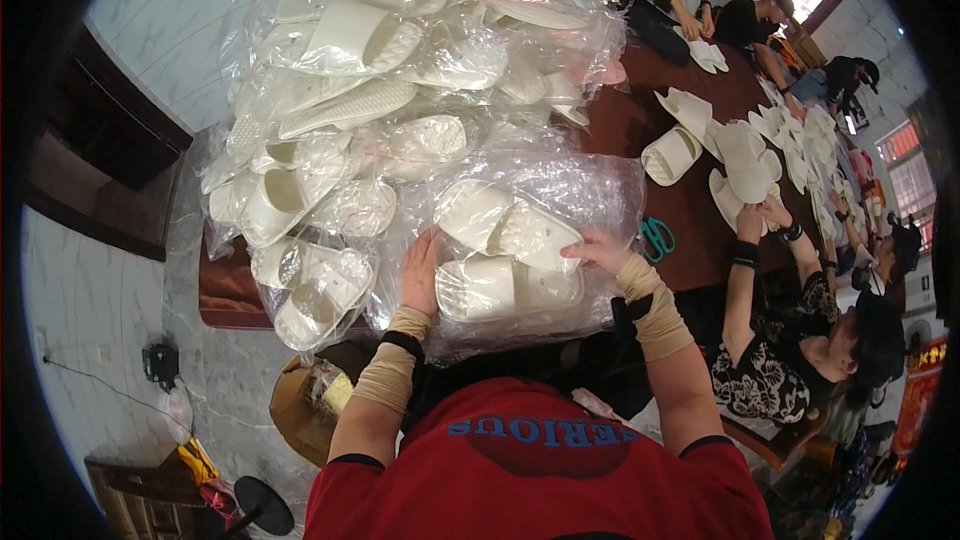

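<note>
A pair of white open-toed slippers lies in front of me on clear plastic bags. The farther slipper (540, 236) slants across the bag, and the nearer slipper (549, 290) lies sideways along the near side. My left hand (420, 270) rests flat beside their left ends, fingers stretched out on the plastic. At the right end, my right hand (602, 251) pinches the heel edge of the farther slipper between thumb and fingers. Whether a film covers this pair is hard to tell.
Bagged white slippers (350, 40) are heaped on the far left of the brown table (610, 130). Loose slippers (745, 160) and a green ring-like item (657, 238) lie to the right. A co-worker (790, 355) handles slippers there. An open cardboard box (297, 410) stands on the floor.
</note>
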{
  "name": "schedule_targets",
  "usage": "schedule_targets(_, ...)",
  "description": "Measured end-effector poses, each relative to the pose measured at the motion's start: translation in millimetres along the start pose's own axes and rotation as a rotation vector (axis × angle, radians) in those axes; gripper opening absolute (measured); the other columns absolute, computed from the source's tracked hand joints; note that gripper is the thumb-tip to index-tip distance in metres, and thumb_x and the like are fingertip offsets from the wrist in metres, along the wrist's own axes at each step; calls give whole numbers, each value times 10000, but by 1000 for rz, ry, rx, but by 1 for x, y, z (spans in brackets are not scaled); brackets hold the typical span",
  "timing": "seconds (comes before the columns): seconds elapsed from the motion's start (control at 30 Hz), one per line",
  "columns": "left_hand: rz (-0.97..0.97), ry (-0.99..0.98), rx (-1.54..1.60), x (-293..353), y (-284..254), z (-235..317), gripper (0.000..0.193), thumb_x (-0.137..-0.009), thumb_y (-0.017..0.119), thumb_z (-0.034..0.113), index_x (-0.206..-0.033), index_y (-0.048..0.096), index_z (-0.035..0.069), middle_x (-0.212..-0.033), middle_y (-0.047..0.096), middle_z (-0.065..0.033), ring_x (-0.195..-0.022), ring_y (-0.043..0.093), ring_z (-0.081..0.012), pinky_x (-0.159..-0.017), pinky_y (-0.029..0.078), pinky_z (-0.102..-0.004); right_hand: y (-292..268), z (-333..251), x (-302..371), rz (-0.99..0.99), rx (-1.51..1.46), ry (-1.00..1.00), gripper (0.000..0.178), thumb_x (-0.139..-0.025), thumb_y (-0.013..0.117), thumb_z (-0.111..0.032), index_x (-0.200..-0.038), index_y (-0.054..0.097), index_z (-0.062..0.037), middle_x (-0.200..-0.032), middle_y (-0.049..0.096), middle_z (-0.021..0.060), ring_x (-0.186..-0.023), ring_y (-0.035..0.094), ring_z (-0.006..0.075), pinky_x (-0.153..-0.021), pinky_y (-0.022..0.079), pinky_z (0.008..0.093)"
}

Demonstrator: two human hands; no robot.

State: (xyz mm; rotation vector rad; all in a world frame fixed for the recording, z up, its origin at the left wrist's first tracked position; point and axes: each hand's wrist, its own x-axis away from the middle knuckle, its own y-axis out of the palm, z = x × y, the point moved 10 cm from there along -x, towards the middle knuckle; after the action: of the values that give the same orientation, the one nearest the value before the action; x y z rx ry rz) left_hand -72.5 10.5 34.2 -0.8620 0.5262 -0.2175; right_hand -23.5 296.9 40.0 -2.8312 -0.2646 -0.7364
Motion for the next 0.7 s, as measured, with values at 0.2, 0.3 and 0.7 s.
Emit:
schedule_targets(0.2,0,2,44,-2,0,1,506,-885,590,208,-1360,489,67,-1378,496,-161,-1264,467,-353,-1067,364,-418,17,-1,4,-153,305,82,513,-830,708,-325,-1240,600,-37,-1063,649,45,-935,589,137,-753,494,300)
schedule_targets(0.3,-3,-28,90,-1,3,-5,514,-901,577,183,-1389,462,67,-1385,490,-171,-1274,464,-347,-1076,358,-414,6,14,-1,-121,108,9,517,-855,699,-281,-1282,566,-23,-1104,647,64,-1001,584,157,-848,474,303)
schedule_targets(0.7,141,-320,742,-7,-49,-54,413,-987,436,20,-1400,447,12,-1471,434,-149,-1325,459,-249,-1077,378,-359,24,57,-48,-47,63,-88,567,-852,724,-304,-1325,545,-48,-1124,662,99,-1036,598,184,-909,466,324)
